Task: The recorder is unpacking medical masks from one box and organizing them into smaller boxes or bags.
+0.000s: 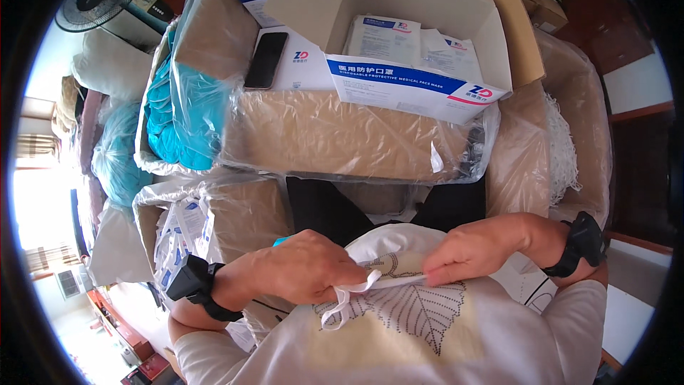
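Note:
In front of my chest a white fabric cord (392, 283) runs taut between my two hands. My left hand (311, 267) is closed on one part of it, and a loose loop dangles below the fingers. My right hand (472, 249) pinches the cord farther right, its fingertips pressed together. A sliver of teal material (280, 241) shows behind my left hand; most of it is hidden. Both wrists wear black strapped devices, and my pale printed shirt (406, 342) lies behind the cord.
Ahead, an open white-and-blue carton (420, 85) holds packaged face masks (385, 37). A black phone (267, 60) lies beside it. Teal masks (182, 117) fill a plastic-lined box at left; white packets (184, 232) fill another nearer one. White cords (561, 157) hang at right.

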The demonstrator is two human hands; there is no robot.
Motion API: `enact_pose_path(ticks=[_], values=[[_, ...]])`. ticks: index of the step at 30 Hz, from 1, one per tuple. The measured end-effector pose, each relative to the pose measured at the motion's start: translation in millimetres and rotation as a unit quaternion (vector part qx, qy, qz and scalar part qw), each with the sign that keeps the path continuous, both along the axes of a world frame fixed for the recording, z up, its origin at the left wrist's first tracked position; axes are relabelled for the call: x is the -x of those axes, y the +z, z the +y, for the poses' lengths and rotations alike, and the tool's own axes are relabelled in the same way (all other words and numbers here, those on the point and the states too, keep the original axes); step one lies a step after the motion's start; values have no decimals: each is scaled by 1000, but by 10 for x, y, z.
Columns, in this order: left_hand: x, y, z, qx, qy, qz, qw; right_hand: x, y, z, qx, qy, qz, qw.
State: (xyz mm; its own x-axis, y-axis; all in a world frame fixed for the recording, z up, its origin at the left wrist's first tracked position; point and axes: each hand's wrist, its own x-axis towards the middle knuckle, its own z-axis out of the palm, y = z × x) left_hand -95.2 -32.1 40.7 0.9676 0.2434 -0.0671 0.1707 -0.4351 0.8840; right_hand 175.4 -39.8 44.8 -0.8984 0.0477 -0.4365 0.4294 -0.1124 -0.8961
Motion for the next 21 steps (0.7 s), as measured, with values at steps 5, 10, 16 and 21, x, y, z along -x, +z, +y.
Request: enact_pose_path(ticks=[5, 10, 16, 21], values=[[638, -326, 64, 58, 168, 84, 980, -654, -545, -49, 180, -217, -127, 951], [638, -785, 225, 286, 500, 27, 817, -304, -1761, -216, 345, -487, -110, 795], [268, -935, 273, 364, 559, -63, 742, 415, -2568, -304, 227, -568, -226, 758], [283, -978, 308, 196, 660, -41, 724, 615, -1908, -128, 241, -367, -56, 897]])
